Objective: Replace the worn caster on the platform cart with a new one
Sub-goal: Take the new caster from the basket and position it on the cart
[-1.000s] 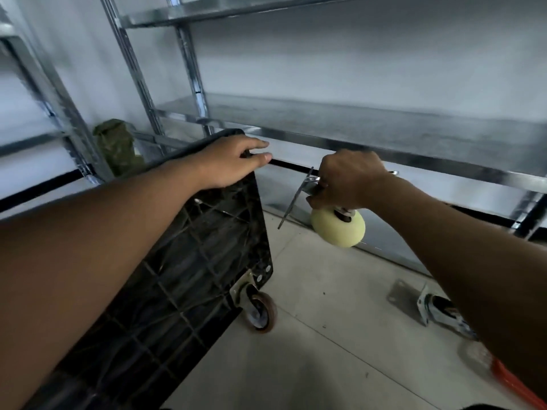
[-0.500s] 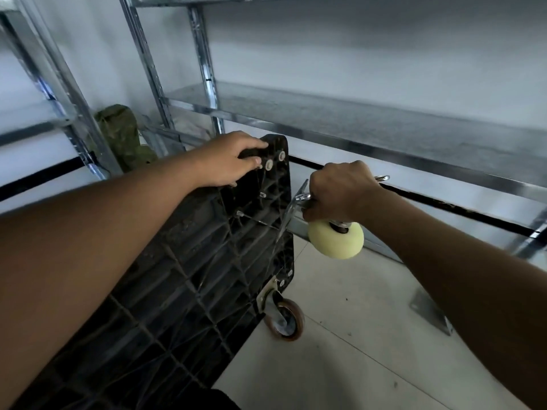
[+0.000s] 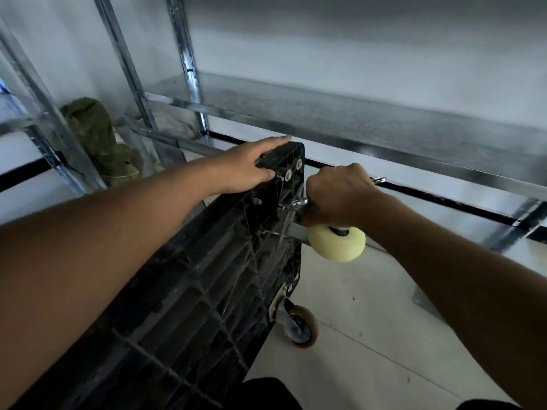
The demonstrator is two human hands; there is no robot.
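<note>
- Fingers of my right hand (image 3: 337,193): curled tight round the metal fork of the new caster (image 3: 337,245). They are clamped, not spread. The knuckles face me, so the fingertips are hidden.
- I hold it sideways, with the pale yellow wheel hanging below my fist and the mounting plate (image 3: 296,230) turned toward the cart (image 3: 207,276). I judge that's so the plate can go flat onto the corner.
- Fingers of my left hand (image 3: 245,167): straight and together, lying flat over the cart's top edge, thumb resting on the ribbed face. They press rather than grip. Reason, as I judge it: steadying the tipped cart while the other hand fits the part.
- The cart stands on its side with the ribbed underside toward me, which puts the wheel mounts within reach.
- The top corner is bare. Bolts (image 3: 287,174) with pale washers poke out and there is no wheel on them. This is likely the worn one's spot.
- The plate sits just beside those bolts. I cannot tell whether any hole is over a bolt yet.
- Step in hand, I judge: lining up the plate. The fastening is not yet done and no nuts are in view.
- Lower corner: an orange-rimmed caster (image 3: 299,324) is mounted, close to the floor (image 3: 370,335).
- Behind: a metal shelf rack (image 3: 355,128) along the wall, and a green bag (image 3: 97,137) low on the left.
</note>
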